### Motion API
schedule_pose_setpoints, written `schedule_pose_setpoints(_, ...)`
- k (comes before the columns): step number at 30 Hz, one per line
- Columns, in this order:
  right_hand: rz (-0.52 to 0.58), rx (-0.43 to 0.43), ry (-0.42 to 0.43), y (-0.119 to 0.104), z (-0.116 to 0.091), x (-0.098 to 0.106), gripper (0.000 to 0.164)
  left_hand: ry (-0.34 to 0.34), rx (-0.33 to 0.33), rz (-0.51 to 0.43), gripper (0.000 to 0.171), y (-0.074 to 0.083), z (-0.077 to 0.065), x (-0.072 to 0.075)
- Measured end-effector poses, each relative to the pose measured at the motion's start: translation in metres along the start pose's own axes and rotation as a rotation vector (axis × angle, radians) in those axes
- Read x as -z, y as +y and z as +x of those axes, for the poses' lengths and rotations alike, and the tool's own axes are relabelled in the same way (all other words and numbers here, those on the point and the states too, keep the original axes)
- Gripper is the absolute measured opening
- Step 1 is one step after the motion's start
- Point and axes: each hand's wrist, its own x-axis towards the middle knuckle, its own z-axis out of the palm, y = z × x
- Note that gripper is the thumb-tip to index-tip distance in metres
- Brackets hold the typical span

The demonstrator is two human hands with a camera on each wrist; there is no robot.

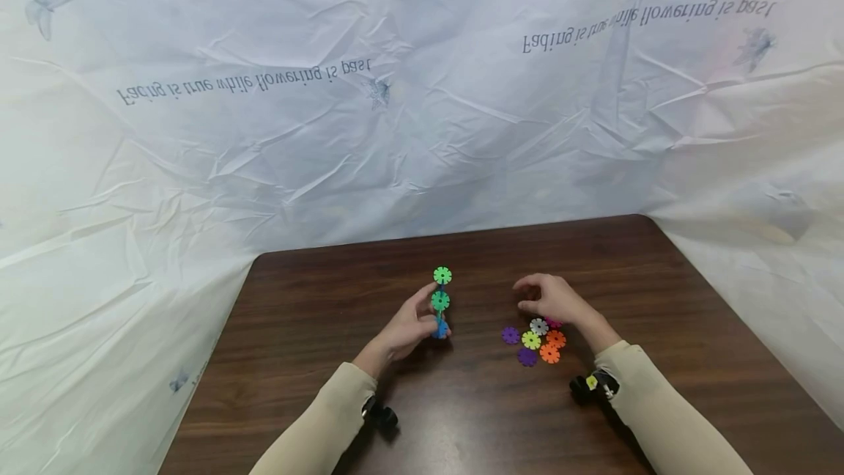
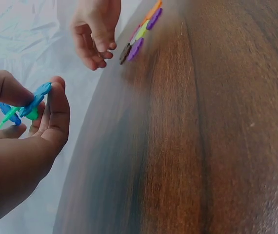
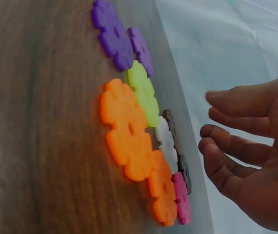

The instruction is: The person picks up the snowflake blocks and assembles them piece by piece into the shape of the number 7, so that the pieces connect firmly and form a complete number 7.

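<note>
My left hand (image 1: 406,327) pinches a blue notched plastic disc (image 1: 439,329) between thumb and fingers. This disc is the lower end of an upright chain of interlocked discs, with a green disc (image 1: 440,300) in the middle and a light green disc (image 1: 442,275) on top. In the left wrist view the chain is partly hidden by the fingers around the blue disc (image 2: 35,100). My right hand (image 1: 552,299) hovers just beyond a group of loose discs, fingers loosely bent and nothing between them. Nearest it lie a white disc (image 3: 166,144) and a pink disc (image 3: 181,197).
The loose discs lie flat on the dark wooden table (image 1: 316,358): a yellow disc (image 1: 530,341), orange discs (image 1: 550,353), purple discs (image 1: 511,335) and dark ones (image 3: 171,127). A pale printed sheet (image 1: 422,130) hangs behind the table's far edge and at its sides.
</note>
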Motion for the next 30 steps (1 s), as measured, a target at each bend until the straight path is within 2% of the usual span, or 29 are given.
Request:
schedule_pose_setpoints(7,-0.048,0.01,-0.089,0.0,0.0,-0.001,0.032,-0.036,0.009,-0.027,0.086,-0.002,0.001,-0.001)
schedule_pose_setpoints(13,-0.109,0.026,-0.116,0.0,-0.001,-0.001,0.031,-0.047,-0.002,-0.041,0.075,-0.002,0.002,-0.003)
schedule_pose_setpoints(17,-0.157,0.048,-0.121,0.001,0.0,-0.002,0.026,-0.033,0.006,-0.038,0.064,-0.001,0.002,-0.003)
schedule_pose_setpoints(24,-0.163,0.033,-0.116,-0.001,-0.001,-0.003,0.02,-0.008,0.01,-0.042,0.042,0.001,0.003,-0.007)
schedule_pose_setpoints(30,-0.16,0.025,-0.074,-0.002,-0.002,-0.003,0.009,0.063,0.028,-0.002,0.042,0.003,0.006,-0.011)
